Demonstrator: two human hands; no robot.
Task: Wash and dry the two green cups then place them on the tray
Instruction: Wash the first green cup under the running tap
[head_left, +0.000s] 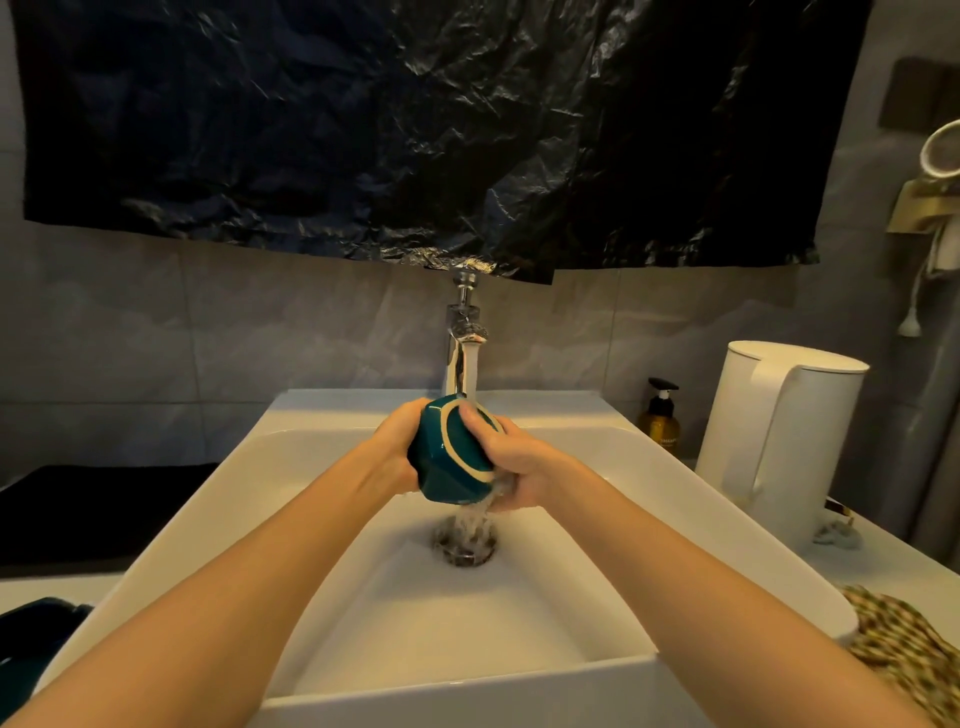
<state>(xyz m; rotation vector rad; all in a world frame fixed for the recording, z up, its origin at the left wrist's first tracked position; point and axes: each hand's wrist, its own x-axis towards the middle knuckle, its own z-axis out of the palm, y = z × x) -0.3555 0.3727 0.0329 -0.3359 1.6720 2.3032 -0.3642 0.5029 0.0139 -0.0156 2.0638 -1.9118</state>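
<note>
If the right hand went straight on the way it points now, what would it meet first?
Probably the green cup: the right hand has its fingers on the rim, though the depth inside is unclear.

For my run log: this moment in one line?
step: rinse | left-hand grip: on faceted green ceramic cup | right-hand grip: on its rim | chrome tap: running

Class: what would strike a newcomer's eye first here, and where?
The left hand and right hand grip a green cup under the running faucet, over the white sink. A crinkled black plastic sheet hangs on the wall behind; a white kettle stands right of the sink.
</note>
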